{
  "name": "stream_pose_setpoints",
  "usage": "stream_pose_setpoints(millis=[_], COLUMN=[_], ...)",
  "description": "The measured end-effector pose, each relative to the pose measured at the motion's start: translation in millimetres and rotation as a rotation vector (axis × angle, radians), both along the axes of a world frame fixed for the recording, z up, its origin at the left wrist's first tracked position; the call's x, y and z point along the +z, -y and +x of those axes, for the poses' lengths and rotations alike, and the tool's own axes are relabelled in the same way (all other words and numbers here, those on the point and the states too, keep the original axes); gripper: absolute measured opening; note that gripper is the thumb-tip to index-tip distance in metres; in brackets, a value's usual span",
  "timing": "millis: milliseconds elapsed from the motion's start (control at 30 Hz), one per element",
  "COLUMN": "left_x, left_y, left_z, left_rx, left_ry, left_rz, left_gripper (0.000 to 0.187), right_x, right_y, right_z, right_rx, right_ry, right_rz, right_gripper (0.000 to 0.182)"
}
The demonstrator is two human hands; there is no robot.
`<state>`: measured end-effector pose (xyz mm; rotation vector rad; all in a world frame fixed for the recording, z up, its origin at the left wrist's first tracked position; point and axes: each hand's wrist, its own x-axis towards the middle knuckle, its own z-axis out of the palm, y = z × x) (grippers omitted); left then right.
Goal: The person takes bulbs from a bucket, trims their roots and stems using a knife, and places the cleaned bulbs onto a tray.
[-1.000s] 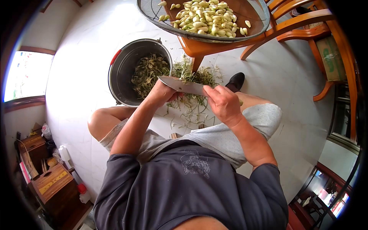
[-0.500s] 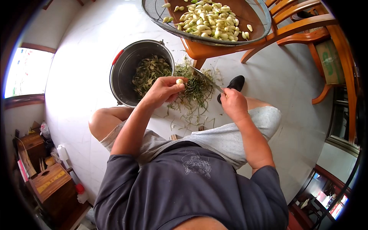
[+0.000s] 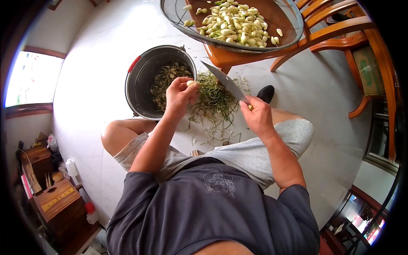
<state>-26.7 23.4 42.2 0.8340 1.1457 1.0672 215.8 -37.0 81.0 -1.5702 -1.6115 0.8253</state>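
A small white onion-like bulb [image 3: 192,83] is pinched in the fingertips of my left hand [image 3: 178,95], over the right rim of the metal bucket [image 3: 128,91]. My right hand [image 3: 258,115] is wrapped round the handle of a knife [image 3: 227,85]. Its broad blade slants up and left, tip above the floor pile, apart from the bulb. Below the blade lies a heap of green stalk trimmings [image 3: 214,95]. Dry leafy scraps [image 3: 168,80] fill part of the bucket. Many peeled bulbs [image 3: 238,25] lie in a round mesh sieve [image 3: 174,19].
The sieve rests on a wooden chair [image 3: 255,53] in front of me; more wooden chair parts [image 3: 340,42] stand at the right. A dark shoe [image 3: 265,93] is by my right knee. Wooden boxes [image 3: 57,199] stand at the lower left. Pale tiles [image 3: 97,76] cover the floor.
The knife blade has turned to show its broad side and moved away from the bulb. My left hand has shifted slightly left and up with the bulb.
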Motion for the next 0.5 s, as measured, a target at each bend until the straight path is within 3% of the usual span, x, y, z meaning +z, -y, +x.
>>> stream_pose_setpoints(millis=[267, 500], left_x=[-9, -9], left_y=[10, 10], left_z=[27, 32], left_rx=[0.108, 0.069], left_ry=[-0.007, -0.019], left_rz=[0.065, 0.069], left_gripper=[0.022, 0.019], right_x=[-12, -15], right_y=[6, 5], right_z=[-7, -6], right_rx=[0.058, 0.066], right_ry=[0.117, 0.201], right_rz=[-0.023, -0.03], right_gripper=[0.02, 0.02])
